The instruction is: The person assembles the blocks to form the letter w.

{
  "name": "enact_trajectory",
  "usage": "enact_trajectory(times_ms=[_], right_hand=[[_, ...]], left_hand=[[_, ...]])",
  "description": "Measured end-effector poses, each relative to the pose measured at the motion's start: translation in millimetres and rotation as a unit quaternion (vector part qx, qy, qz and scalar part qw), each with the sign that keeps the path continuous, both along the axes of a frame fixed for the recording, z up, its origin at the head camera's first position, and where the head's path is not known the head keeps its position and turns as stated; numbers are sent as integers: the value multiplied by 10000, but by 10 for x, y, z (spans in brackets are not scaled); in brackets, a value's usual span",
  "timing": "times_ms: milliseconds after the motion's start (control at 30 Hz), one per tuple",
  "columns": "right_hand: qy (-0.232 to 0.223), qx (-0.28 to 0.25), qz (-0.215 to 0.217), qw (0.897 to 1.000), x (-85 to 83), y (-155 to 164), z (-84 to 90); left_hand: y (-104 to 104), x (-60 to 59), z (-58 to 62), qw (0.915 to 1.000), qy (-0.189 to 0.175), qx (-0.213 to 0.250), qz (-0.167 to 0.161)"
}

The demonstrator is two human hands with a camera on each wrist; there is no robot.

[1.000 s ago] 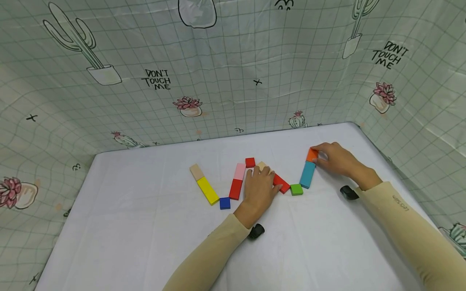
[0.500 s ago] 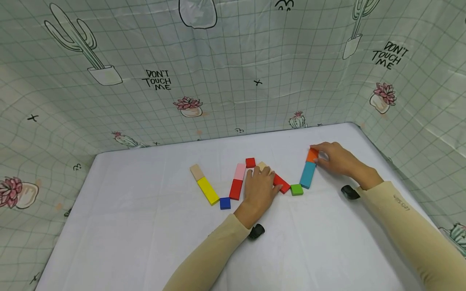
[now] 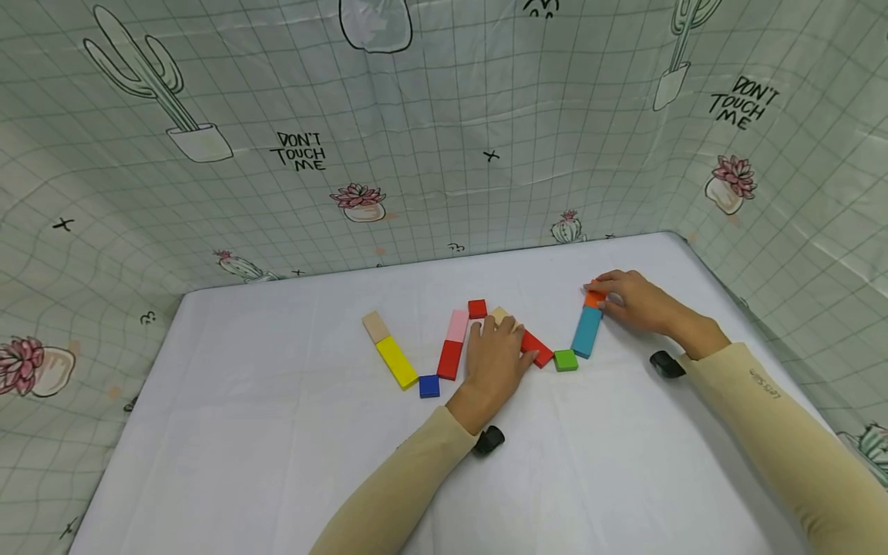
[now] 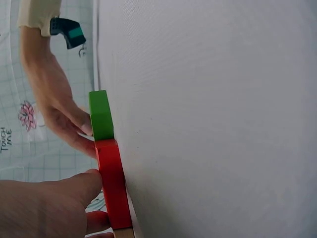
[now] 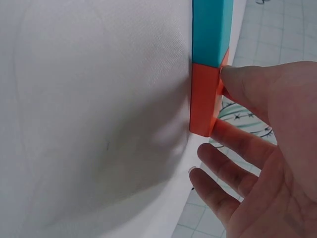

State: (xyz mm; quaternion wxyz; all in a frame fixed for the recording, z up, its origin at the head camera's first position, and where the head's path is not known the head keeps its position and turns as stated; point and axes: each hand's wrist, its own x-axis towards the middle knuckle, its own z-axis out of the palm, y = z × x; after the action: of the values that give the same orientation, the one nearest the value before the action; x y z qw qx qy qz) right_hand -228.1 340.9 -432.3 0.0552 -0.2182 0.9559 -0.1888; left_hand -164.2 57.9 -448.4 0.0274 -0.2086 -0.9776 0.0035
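In the head view my left hand [image 3: 494, 362] rests over a beige block [image 3: 501, 314] and a red block [image 3: 537, 348], partly hiding both. Its thumb touches the red block's top edge in the left wrist view. My right hand [image 3: 638, 303] pinches an orange block [image 5: 204, 99] between thumb and index finger, with the other fingers free. That block abuts the end of a teal block [image 3: 586, 331]. A green block [image 3: 565, 360] lies between the teal and red blocks. The blocks form a zigzag line on the table.
Leftward, the zigzag continues with a small red block [image 3: 477, 309], a pink block [image 3: 457, 325], another red block [image 3: 449, 360], a blue block [image 3: 429, 386], a yellow block [image 3: 397, 362] and a tan block [image 3: 375, 327]. A white cloth covers the table [image 3: 229, 432]. Printed curtains [image 3: 416, 139] stand behind it.
My right hand's index finger has shifted slightly left over the far end of the orange block. The left hand and the other blocks have not visibly moved.
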Motion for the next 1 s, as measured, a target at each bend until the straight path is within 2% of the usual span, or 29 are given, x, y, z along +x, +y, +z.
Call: enact_trajectory(times_ms=[200, 433, 667, 833, 1000], right_hand=[[40, -107, -1, 9999, -31, -28, -33], [319, -280, 7, 9991, -60, -72, -60], [298, -287, -256, 9988, -32, -80, -53], [308, -240, -383, 9985, -2, -51, -34], [473, -260, -405, 9977, 53, -2, -23]], left_hand=[[-26, -19, -5, 10000, 47, 38, 45], [-66, -49, -3, 9997, 201, 110, -11], [-147, -41, 11, 9969, 118, 766, -112], [-351, -66, 97, 9911, 182, 1320, 29], [-708, -108, 229, 9831, 180, 1777, 413]])
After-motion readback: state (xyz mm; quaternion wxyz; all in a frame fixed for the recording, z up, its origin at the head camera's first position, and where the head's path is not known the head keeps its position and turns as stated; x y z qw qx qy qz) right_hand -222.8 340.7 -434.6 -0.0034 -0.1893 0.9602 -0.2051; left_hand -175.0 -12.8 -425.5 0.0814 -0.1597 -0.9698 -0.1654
